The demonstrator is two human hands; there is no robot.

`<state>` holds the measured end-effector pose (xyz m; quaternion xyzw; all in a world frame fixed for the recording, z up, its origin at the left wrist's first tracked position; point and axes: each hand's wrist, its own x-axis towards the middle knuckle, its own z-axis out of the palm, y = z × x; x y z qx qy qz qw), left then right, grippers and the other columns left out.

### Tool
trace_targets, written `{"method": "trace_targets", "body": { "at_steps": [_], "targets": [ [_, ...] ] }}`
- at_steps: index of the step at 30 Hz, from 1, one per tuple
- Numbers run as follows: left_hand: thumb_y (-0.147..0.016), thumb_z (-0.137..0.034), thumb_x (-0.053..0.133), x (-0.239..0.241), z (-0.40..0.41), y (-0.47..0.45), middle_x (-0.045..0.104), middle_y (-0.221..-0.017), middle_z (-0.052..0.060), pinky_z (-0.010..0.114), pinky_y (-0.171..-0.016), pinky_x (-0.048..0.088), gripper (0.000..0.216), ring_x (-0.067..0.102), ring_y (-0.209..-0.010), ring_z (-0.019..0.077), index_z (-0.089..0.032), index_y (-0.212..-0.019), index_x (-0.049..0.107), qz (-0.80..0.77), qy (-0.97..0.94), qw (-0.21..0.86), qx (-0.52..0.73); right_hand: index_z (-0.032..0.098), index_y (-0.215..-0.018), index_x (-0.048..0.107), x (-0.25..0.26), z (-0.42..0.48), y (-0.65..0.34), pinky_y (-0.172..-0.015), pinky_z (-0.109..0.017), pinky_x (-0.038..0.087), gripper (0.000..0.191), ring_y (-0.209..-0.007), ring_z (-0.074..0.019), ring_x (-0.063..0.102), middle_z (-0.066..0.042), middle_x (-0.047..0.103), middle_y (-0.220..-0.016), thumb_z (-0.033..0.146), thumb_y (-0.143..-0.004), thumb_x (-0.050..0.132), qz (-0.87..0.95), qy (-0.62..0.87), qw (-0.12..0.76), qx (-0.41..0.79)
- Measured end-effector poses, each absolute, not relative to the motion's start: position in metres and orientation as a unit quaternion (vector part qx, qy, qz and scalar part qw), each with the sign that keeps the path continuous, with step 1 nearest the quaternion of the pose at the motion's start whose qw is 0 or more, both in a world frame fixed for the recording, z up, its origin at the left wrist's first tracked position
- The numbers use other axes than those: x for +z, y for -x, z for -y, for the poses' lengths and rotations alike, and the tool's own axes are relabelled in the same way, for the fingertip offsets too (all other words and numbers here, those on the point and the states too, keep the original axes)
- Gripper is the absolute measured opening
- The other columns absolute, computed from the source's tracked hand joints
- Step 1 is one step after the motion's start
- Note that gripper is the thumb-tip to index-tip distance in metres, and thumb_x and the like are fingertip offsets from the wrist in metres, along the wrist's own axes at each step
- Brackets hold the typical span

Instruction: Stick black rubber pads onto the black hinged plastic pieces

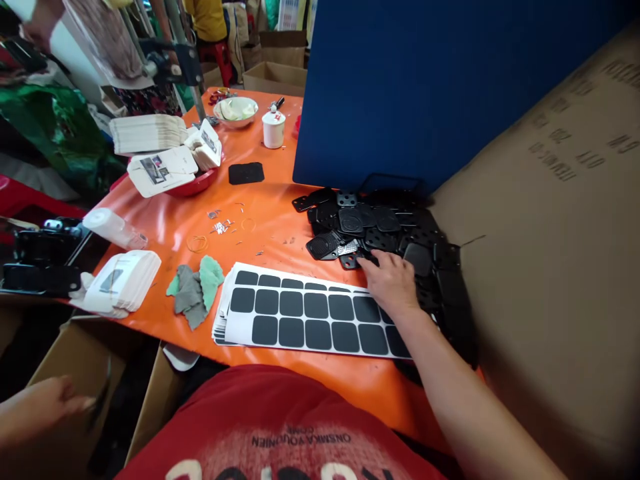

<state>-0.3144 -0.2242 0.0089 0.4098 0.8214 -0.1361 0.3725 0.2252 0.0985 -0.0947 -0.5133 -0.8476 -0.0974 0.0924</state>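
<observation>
My right hand (393, 280) reaches over the right end of the sticker sheets (317, 307), which carry rows of rounded black squares. Its fingers are spread and touch the near edge of a heap of flat black plastic pieces (370, 220), some with holes or ringed pads. At the lower left, my left hand (55, 403) hangs over an open cardboard box (75, 353), fingers extended. A blurred dark thin piece (103, 393) shows just past its fingertips, seemingly apart from them. The box's contents are too dark to make out.
A blue board (400, 87) and a large carton (560, 233) wall off the right. Grey and green cloths (193, 293), card stacks (123, 283), a plastic bottle (115, 228), a lidded cup (273, 128) and a bowl (237, 112) stand on the orange table (270, 200).
</observation>
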Motion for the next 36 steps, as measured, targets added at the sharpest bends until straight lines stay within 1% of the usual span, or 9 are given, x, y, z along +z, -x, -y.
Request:
{"method": "trace_targets", "body": {
  "at_steps": [3, 7, 10, 14, 22, 25, 29, 31, 36],
  "targets": [
    [-0.074, -0.057, 0.049, 0.003, 0.191, 0.288, 0.049, -0.039, -0.008, 0.026, -0.057, 0.032, 0.040, 0.049, -0.046, 0.0151, -0.023, -0.054, 0.048, -0.805, -0.392, 0.419, -0.154, 0.023, -0.098, 0.074, -0.092, -0.095, -0.229, -0.081, -0.043, 0.037, 0.024, -0.103, -0.0303, 0.052, -0.013, 0.064, -0.116, 0.026, -0.091, 0.051, 0.836, 0.521, 0.140, -0.103],
    [-0.086, -0.053, 0.047, 0.012, 0.137, 0.216, 0.063, -0.066, -0.002, 0.026, -0.062, 0.035, 0.035, 0.058, -0.064, 0.0169, -0.021, -0.076, 0.058, -0.769, -0.511, 0.381, -0.050, 0.020, -0.103, 0.072, -0.087, -0.076, -0.214, -0.080, -0.039, 0.045, 0.028, -0.093, -0.0260, 0.058, -0.011, 0.067, -0.101, 0.033, -0.095, 0.049, 0.870, 0.454, 0.191, 0.035],
    [-0.092, -0.047, 0.043, 0.009, 0.107, 0.168, 0.067, -0.089, 0.007, 0.032, -0.072, 0.041, 0.034, 0.062, -0.083, 0.0240, -0.019, -0.101, 0.059, -0.769, -0.576, 0.273, -0.033, 0.023, -0.123, 0.064, -0.091, -0.044, -0.187, -0.092, -0.042, 0.047, 0.036, -0.106, -0.0270, 0.058, -0.011, 0.064, -0.112, 0.040, -0.094, 0.052, 0.890, 0.370, 0.232, 0.129],
    [-0.088, -0.050, 0.052, -0.014, 0.094, 0.128, 0.061, -0.103, 0.016, 0.043, -0.085, 0.046, 0.040, 0.058, -0.099, 0.0316, -0.014, -0.101, 0.060, -0.763, -0.626, 0.150, -0.055, 0.026, -0.139, 0.051, -0.100, -0.003, -0.160, -0.104, -0.052, 0.040, 0.052, -0.126, -0.0333, 0.048, -0.014, 0.056, -0.133, 0.045, -0.091, 0.057, 0.904, 0.350, 0.225, 0.100],
    [-0.083, -0.042, 0.065, -0.038, 0.115, 0.110, 0.053, -0.118, 0.018, 0.045, -0.090, 0.047, 0.062, 0.054, -0.108, 0.0323, -0.009, -0.131, 0.043, -0.772, -0.611, 0.175, -0.026, 0.022, -0.137, 0.053, -0.106, 0.002, -0.161, -0.105, -0.053, 0.039, 0.052, -0.122, -0.0342, 0.051, -0.017, 0.056, -0.131, 0.046, -0.091, 0.057, 0.900, 0.367, 0.223, 0.074],
    [-0.078, -0.043, 0.071, -0.038, 0.123, 0.120, 0.053, -0.121, 0.018, 0.045, -0.091, 0.048, 0.073, 0.054, -0.110, 0.0328, -0.011, -0.136, 0.040, -0.746, -0.637, 0.186, -0.052, 0.021, -0.135, 0.055, -0.106, 0.002, -0.160, -0.105, -0.053, 0.039, 0.051, -0.121, -0.0344, 0.051, -0.017, 0.058, -0.129, 0.046, -0.090, 0.057, 0.903, 0.361, 0.221, 0.070],
    [-0.094, -0.035, 0.047, -0.035, 0.127, 0.128, 0.062, -0.109, 0.014, 0.043, -0.085, 0.049, 0.037, 0.059, -0.101, 0.0300, -0.015, -0.125, 0.053, -0.692, -0.703, 0.144, -0.078, 0.020, -0.133, 0.056, -0.105, 0.003, -0.159, -0.104, -0.053, 0.039, 0.050, -0.120, -0.0342, 0.052, -0.017, 0.058, -0.127, 0.046, -0.090, 0.058, 0.904, 0.358, 0.224, 0.070],
    [-0.098, -0.029, 0.036, -0.035, 0.127, 0.129, 0.063, -0.104, 0.014, 0.043, -0.083, 0.049, 0.033, 0.060, -0.099, 0.0290, -0.015, -0.122, 0.055, -0.701, -0.701, 0.120, -0.061, 0.018, -0.131, 0.058, -0.105, 0.003, -0.159, -0.104, -0.052, 0.039, 0.049, -0.119, -0.0340, 0.052, -0.017, 0.059, -0.126, 0.046, -0.090, 0.058, 0.905, 0.355, 0.225, 0.067],
    [-0.084, -0.045, 0.062, -0.046, 0.128, 0.122, 0.063, -0.101, 0.012, 0.043, -0.083, 0.049, 0.060, 0.061, -0.091, 0.0270, -0.012, -0.132, 0.042, -0.766, -0.591, 0.233, 0.101, 0.018, -0.128, 0.060, -0.105, 0.002, -0.159, -0.104, -0.052, 0.040, 0.047, -0.118, -0.0334, 0.052, -0.017, 0.059, -0.125, 0.045, -0.091, 0.057, 0.904, 0.356, 0.230, 0.061]
  ]
}}
